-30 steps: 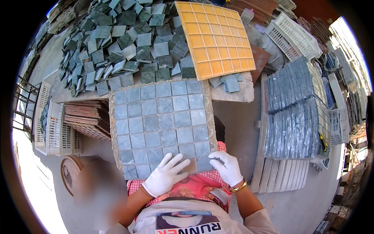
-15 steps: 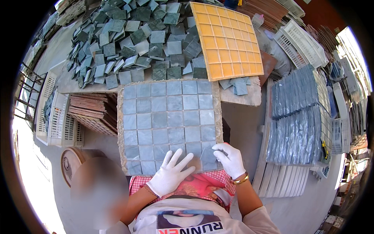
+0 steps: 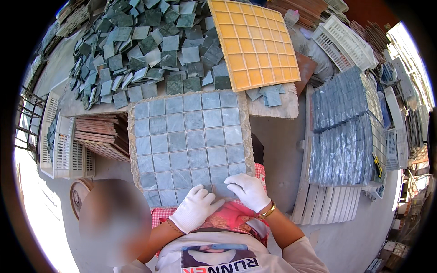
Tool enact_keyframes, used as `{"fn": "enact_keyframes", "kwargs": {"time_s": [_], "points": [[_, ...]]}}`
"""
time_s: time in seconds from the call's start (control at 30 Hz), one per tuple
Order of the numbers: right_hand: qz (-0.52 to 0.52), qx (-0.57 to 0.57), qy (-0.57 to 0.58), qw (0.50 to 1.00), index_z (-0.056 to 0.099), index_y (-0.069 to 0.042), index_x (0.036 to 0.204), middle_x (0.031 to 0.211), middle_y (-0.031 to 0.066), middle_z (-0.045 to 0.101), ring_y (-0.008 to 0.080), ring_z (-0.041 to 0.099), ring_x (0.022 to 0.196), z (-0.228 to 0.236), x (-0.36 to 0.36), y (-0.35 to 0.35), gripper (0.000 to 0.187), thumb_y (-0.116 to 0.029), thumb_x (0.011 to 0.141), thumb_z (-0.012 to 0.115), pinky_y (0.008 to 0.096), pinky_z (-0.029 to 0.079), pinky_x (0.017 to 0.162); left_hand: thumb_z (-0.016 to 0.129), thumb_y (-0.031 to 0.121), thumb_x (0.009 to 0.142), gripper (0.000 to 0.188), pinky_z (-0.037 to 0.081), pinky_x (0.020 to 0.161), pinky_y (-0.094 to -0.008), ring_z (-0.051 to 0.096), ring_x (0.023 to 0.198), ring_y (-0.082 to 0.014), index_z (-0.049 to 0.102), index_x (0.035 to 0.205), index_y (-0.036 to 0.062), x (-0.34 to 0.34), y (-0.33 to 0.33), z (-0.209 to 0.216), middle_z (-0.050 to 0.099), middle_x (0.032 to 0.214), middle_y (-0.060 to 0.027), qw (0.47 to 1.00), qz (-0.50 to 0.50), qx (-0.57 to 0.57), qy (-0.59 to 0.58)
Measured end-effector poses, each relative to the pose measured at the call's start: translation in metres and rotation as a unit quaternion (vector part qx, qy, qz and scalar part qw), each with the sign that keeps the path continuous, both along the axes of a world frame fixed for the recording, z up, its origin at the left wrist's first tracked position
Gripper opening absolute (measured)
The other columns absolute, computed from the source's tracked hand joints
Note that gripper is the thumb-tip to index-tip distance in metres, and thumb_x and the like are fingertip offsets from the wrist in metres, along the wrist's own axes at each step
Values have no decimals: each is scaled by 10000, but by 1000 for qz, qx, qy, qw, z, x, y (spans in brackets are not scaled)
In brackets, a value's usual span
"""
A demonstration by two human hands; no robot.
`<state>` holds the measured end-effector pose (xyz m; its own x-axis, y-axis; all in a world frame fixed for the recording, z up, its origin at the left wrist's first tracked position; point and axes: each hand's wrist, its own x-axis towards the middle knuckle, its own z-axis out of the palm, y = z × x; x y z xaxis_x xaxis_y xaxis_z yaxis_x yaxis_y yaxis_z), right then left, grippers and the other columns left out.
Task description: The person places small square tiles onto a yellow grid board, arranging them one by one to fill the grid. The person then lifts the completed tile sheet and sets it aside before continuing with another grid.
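Square blue-grey stone tiles (image 3: pixel 187 138) lie in close rows on a board with a crusted, rough rim (image 3: pixel 246 132) in front of me. Both hands wear white gloves. Above the near edge, my left hand (image 3: pixel 195 209) has its fingers loosely bent over the bottom row, with the thumb stretched out to the right. At the near right corner, my right hand (image 3: pixel 249 191) has its fingers bent down onto a loose tile (image 3: pixel 220 190), which it seems to pinch by its right edge. The fingers partly cover the corner tiles.
Loose green-grey tiles (image 3: pixel 136 50) are heaped beyond the board. A yellow gridded tray (image 3: pixel 255 45) leans at the back right. Wrapped tile stacks (image 3: pixel 341 127) stand on the right; white crates (image 3: pixel 75 152) and stacked brown panels (image 3: pixel 102 134) on the left. Another person's blurred head (image 3: pixel 114 218) is near left.
My right hand has moved left and inward with the tile, lowering it toward the bottom row. My left hand's spread fingers have curled in. The view has shifted slightly.
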<state>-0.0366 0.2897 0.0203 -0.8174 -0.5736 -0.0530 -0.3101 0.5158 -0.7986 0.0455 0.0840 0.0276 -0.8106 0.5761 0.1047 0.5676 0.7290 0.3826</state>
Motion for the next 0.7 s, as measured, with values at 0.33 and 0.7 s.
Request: {"fn": "enact_keyframes", "kwargs": {"time_s": [0.33,0.7], "points": [[37,65,54,996,662,-126,1009,989,68,618,267,638,793,-3,12,-7,165,-174,852,651,361,528,705,584,131,751,222,456,843,-372,524,865,-241,697,942,130,4,-7,-1,553,869,-39,997,-1,63,-38],[67,49,107,991,608,-88,1053,986,90,585,271,624,854,-1,11,2,248,-154,821,668,374,520,717,575,78,733,299,454,888,-403,544,957,-262,656,1020,75,16,-16,-2,587,995,-56,986,108,120,-38]]}}
